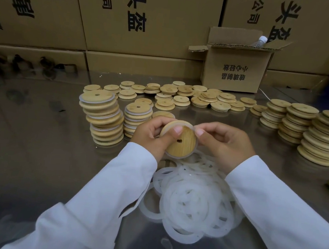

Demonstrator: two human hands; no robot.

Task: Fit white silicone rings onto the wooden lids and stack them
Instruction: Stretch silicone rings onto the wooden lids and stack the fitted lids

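Observation:
My left hand (151,136) and my right hand (223,141) hold one round wooden lid (181,146) with a small centre hole, tilted toward me above the table. A white silicone ring (180,123) sits around its rim, and both thumbs press on the lid's upper edge. A loose heap of white silicone rings (192,200) lies on the table right under my wrists. Two stacks of lids with rings on them (104,118) (137,117) stand to the left of my hands.
Loose wooden lids (182,98) are scattered across the back of the metal table (35,151). Three stacks of bare lids (320,136) stand at the right. An open cardboard box (234,70) with a plastic bottle stands behind, before a wall of cartons.

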